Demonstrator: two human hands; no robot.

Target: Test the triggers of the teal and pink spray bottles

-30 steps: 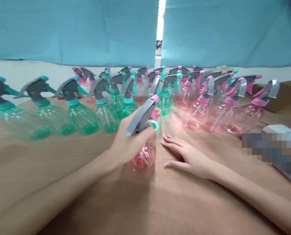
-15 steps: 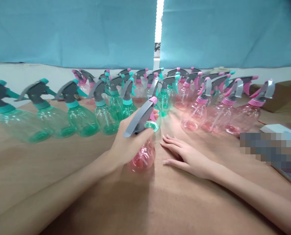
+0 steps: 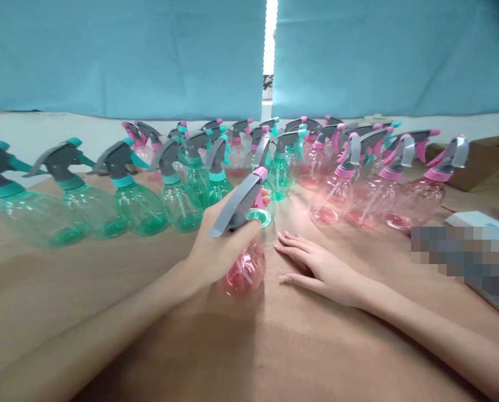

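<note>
My left hand [image 3: 215, 240] is wrapped round the neck of a pink spray bottle [image 3: 246, 271] with a grey head and pink nozzle, at the middle of the table. Its fingers pass behind the neck, where they are partly hidden. The bottle is tilted slightly, and I cannot tell whether its base touches the wood. My right hand [image 3: 322, 262] lies on the tabletop to the right, fingers stretched out, holding nothing. Just beyond the held bottle stands another spray bottle [image 3: 262, 216] with a green base, mostly covered by my left hand.
Green spray bottles [image 3: 142, 209] stand in a row at the left of the wooden table [image 3: 316, 352]. Pink spray bottles [image 3: 332, 200] line the right side, with mixed ones behind. A cardboard box [image 3: 471, 164] and a white box [image 3: 475, 219] sit far right. Blue cloth [image 3: 119, 61] hangs behind.
The view has shifted very slightly. Both hands and the held spray bottle keep practically the same place and grip.
</note>
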